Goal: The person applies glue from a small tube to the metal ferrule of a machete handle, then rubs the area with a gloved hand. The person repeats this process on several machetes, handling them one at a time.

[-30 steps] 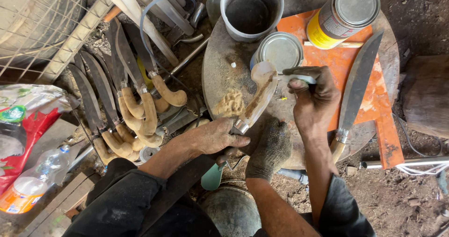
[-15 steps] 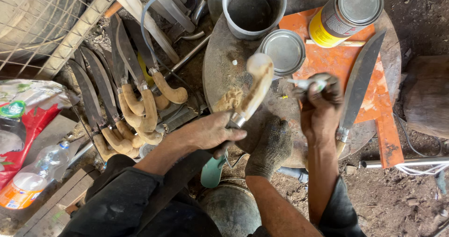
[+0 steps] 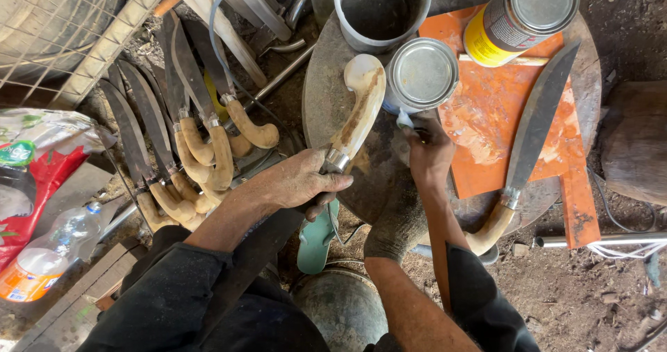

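Pale wood, streaked with brown, forms the curved handle (image 3: pixel 361 109) of a large knife that is clamped in the left hand (image 3: pixel 295 183) just below its metal collar, the handle's rounded end pointing up toward a grey metal bucket (image 3: pixel 381 11), while the dark blade (image 3: pixel 243 268) runs down past the person's dark sleeve. The right hand (image 3: pixel 429 152) is closed around a small pale object, too hidden to be identified, and is held just beside a sealed silver tin (image 3: pixel 422 74). Both hands are positioned over a round, worn work block (image 3: pixel 323 95), on which an orange cutting board (image 3: pixel 500 116) smeared with pale residue is laid. A second finished knife (image 3: pixel 531 133) with a long dark blade is rested across that board, its wooden handle hanging over the block's lower edge. A yellow-labelled can (image 3: pixel 521 18) is seen lying at the board's top edge. To the left, a row of several more knives (image 3: pixel 177 150) with matching curved handles is stacked against each other on the dirt floor. A plastic bottle (image 3: pixel 48 255) and a red-and-white bag (image 3: pixel 31 171) are seen at the far left, and a teal sandal (image 3: pixel 316 241) lies below the left hand.
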